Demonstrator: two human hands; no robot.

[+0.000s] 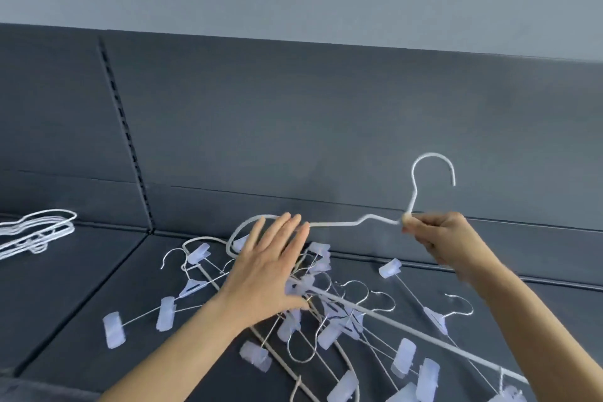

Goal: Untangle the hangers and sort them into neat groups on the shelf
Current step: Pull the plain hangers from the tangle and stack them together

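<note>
a: two hands, one lifted item. list what you have.
b: item one: white wire hanger (342, 222), raised above the pile, hook up, in front of the back panel (326, 124). your right hand (437, 235) pinches it at the base of the hook, fingers curled tight round the wire.
a: and your left hand?
b: your left hand (270, 264) lies flat over the tangle, fingers straight and a little spread. the fingertips cross the hanger's left shoulder; whether they touch it cannot be told.
a: item two?
b: tangle of clip hangers (326, 303), on the shelf (81, 287) under both your arms, running off the bottom and right edges of view.
a: item three?
b: neat stack of white hangers (36, 232), far left at the view's edge, well apart from the tangle. bare shelf lies between them, crossed by one seam.
</note>
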